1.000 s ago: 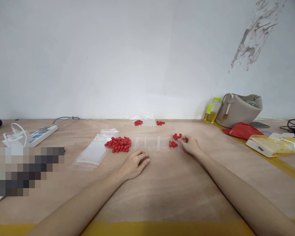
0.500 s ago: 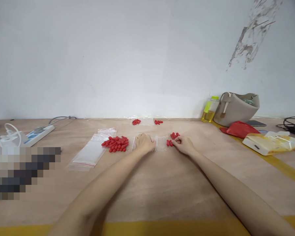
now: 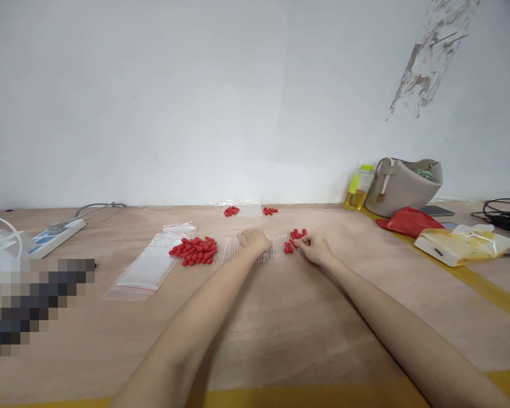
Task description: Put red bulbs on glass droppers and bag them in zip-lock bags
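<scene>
A row of thin clear tubes point(image 3: 279, 248) lies side by side at the middle of the table. My left hand point(image 3: 253, 241) rests over them with its fingers curled down; what is under the fingertips is hidden. To the right, my right hand point(image 3: 317, 248) pinches a small red rubber bulb point(image 3: 295, 243) between thumb and fingers. A few more red bulbs point(image 3: 298, 233) lie just beyond that hand, and others sit at the tubes' right end. At the left end of the row is a larger pile of red bulbs point(image 3: 194, 251).
Clear zip bags point(image 3: 142, 269) lie left of the pile. By the wall, a clear bag point(image 3: 249, 210) has red bulbs at both ends. A power strip point(image 3: 59, 238) is at left. A bottle point(image 3: 359, 188), grey bag point(image 3: 403, 187), red pouch point(image 3: 410, 221) and yellow-white packet point(image 3: 461, 246) stand right.
The view has shifted slightly to the right. My right hand has turned a little at the red bulbs; my left hand has moved slightly rightward along the tubes.
</scene>
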{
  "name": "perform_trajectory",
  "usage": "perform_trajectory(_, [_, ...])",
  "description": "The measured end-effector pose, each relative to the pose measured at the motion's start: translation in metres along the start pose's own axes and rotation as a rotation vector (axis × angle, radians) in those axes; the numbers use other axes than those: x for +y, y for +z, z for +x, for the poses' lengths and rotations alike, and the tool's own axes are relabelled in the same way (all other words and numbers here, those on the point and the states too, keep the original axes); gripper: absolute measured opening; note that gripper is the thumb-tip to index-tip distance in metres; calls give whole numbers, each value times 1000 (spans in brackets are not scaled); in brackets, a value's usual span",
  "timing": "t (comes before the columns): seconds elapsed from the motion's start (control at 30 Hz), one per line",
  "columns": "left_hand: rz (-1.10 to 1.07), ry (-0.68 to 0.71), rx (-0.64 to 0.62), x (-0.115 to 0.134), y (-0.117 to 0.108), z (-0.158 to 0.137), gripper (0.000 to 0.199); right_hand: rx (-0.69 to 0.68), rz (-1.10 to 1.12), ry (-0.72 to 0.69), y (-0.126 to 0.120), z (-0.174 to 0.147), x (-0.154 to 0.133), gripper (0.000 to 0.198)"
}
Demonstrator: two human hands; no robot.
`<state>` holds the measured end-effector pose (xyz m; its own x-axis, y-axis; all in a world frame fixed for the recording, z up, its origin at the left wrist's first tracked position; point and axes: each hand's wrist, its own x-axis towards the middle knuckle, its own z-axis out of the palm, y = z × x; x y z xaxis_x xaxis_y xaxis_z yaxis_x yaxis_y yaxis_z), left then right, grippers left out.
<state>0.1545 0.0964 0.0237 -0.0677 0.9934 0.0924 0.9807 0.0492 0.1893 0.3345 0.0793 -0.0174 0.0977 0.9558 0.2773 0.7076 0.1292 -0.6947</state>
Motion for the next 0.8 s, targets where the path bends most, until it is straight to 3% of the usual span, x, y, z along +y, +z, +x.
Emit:
perform_trajectory(0.17, [-7, 26, -9, 5, -1, -3, 32, 46, 111, -108, 0, 2, -1, 31])
perform_trajectory(0.3, [-25, 177, 68, -7, -13, -21, 29, -21, 285, -225, 9, -5, -10, 24])
perform_trajectory(0.47, [-53, 406, 163, -59, -28, -58, 21, -70, 331, -398, 23, -28, -35, 23])
perform_trajectory(0.6, [-125, 684, 332, -107, -14, -79, 16, -131, 250, -549, 30, -52, -57, 25])
perform_trajectory(0.67, [-195, 769, 426, -121, -3, -83, 15, -147, 242, -575, 34, -64, -65, 21])
perform_trajectory(0.8, [-258, 873, 449, -128, 9, -83, 18, -143, 296, -586, 43, -79, -70, 17])
